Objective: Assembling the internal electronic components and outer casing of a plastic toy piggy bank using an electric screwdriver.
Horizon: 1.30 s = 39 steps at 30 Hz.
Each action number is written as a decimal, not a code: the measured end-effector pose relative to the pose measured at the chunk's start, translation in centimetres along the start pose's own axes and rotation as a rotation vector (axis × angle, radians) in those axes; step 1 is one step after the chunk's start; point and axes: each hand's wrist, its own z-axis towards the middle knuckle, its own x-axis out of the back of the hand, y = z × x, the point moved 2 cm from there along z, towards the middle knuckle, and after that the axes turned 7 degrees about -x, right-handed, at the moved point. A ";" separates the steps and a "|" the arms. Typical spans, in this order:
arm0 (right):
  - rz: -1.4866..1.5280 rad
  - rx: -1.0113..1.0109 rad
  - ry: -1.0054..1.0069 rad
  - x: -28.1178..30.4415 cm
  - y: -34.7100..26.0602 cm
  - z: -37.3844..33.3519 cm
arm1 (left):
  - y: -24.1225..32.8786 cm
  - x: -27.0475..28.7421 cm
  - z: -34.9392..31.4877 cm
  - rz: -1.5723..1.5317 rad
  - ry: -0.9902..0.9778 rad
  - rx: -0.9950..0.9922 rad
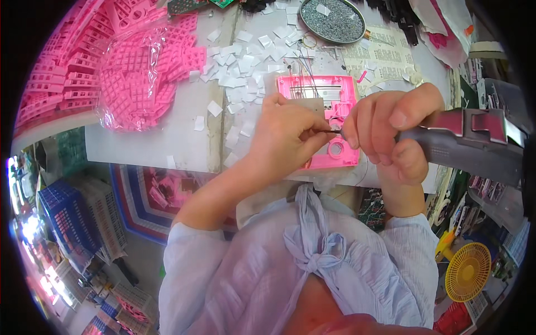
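A pink plastic housing [347,158] lies on the table in front of me, with thin wires [307,70] rising from its far side. My right hand [385,125] is wrapped round a dark grey electric screwdriver [463,149], whose slim end points left over the housing. At that tip, the thumb and forefinger of my left hand [290,131] are pinched together. Whatever small thing they may hold there is too hidden to make out. A flat grey-brown piece [311,104] shows just beyond my left fingers, partly covering the housing.
Many white paper squares [244,64] litter the table beyond my left hand. A round tray of small screws [312,28] stands at the back. Pink plastic parts [134,78] in clear wrap are piled on the left. Printed paper [385,58] lies at the back right.
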 end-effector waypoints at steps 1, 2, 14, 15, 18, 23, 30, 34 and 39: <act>0.010 0.003 -0.003 0.1 0.1 0.0 | 0.0 -0.1 0.2 0.065 -0.012 -0.019; 0.022 0.004 -0.005 0.2 0.2 -0.1 | 0.1 -0.2 0.4 0.129 -0.026 -0.037; 0.049 0.067 0.072 3.8 -0.1 0.7 | -12.1 -1.8 20.1 0.929 -0.378 -0.016; 0.038 0.070 0.056 4.4 -0.4 0.3 | -13.2 -2.5 20.5 1.001 -0.519 0.024; 0.019 0.061 0.059 5.2 -0.4 -0.3 | -11.5 -2.7 21.7 0.839 -0.368 0.035; 0.065 0.042 0.118 4.1 1.3 -0.4 | -12.4 -2.2 21.9 0.736 -0.227 -0.045; 0.043 -0.045 0.096 3.8 3.4 -0.6 | -3.4 3.1 8.5 0.073 -0.361 0.085; -0.002 -0.036 0.119 3.5 5.2 0.4 | 0.5 1.3 -1.5 0.399 -0.334 -0.099; -0.066 -0.072 0.156 2.8 5.8 0.5 | -0.6 -0.7 -4.6 0.373 -0.138 -0.078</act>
